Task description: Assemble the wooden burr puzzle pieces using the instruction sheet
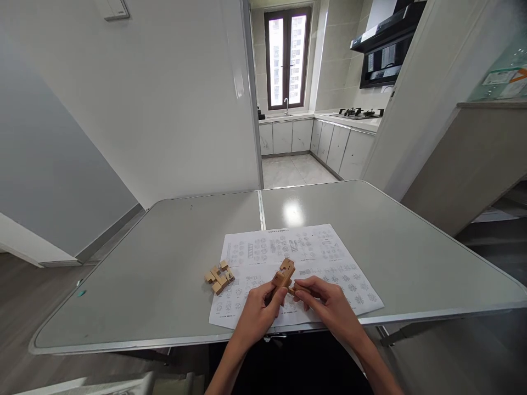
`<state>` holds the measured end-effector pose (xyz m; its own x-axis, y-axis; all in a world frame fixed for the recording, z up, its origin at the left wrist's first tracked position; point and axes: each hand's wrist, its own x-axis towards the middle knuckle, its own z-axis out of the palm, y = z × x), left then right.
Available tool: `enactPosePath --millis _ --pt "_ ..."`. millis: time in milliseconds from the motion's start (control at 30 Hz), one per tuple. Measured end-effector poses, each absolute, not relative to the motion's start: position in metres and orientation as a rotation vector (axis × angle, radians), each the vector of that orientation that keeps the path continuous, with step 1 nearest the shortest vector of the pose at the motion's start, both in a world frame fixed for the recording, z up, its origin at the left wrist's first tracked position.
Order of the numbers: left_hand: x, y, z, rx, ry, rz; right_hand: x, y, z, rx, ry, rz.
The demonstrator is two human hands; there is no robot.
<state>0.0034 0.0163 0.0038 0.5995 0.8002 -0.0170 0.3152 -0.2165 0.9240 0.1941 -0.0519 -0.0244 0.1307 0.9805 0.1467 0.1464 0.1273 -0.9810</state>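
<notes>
Notched wooden puzzle pieces [285, 270], grouped together and pointing up and away, are gripped in my left hand [260, 310] near the table's front edge. My right hand [325, 302] is closed in a pinch on a slim wooden puzzle piece [302, 288], whose near end meets the pieces in the left hand. Fingers cover much of both. Below the hands lies a white instruction sheet [247, 247] printed with small diagrams. Left of them, an interlocked cluster of light wooden puzzle pieces [219, 277] rests partly on the sheet's left edge; one piece bears a dark mark.
The grey folding table [173, 263] has a metal rim and a centre seam [261, 210]. A small teal scrap [81, 293] lies near its left edge. Beyond, a doorway opens on a kitchen with a counter [304, 116]. Wrapped bottles [504, 79] stand on a ledge at right.
</notes>
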Motion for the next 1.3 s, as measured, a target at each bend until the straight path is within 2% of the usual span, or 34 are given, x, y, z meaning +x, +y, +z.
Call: enactPosePath --millis 1300 --pt "0.0032 0.017 0.0083 1.856 0.942 0.552 0.1923 -0.0517 -0.0285 -1.261 -1.258 0.914"
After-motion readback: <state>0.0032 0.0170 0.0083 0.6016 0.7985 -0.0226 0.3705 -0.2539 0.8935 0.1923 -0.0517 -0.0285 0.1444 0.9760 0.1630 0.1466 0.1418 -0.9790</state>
